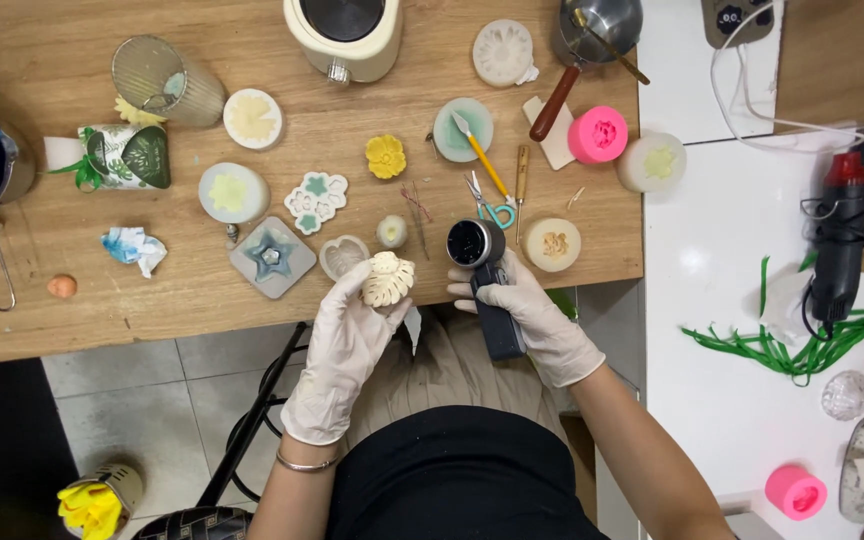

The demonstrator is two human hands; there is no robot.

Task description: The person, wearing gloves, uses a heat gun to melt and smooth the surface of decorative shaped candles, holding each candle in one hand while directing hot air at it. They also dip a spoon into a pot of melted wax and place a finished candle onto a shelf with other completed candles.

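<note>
My left hand (344,340), in a white glove, holds a cream leaf-shaped wax piece (388,278) at the front edge of the wooden table (72,310). My right hand (532,312), also gloved, grips a dark handheld tool (487,285) with a round black head pointing up, just right of the leaf piece. Small teal scissors (492,208) and a yellow-handled knife (482,160) lie just behind the tool.
Several moulds and wax flowers are spread over the table: a yellow flower (385,156), a star mould (271,257), a pink mould (597,134). A cream melting pot (344,35) stands at the back. A heat gun (840,240) and green strips (802,345) lie on the white surface at right.
</note>
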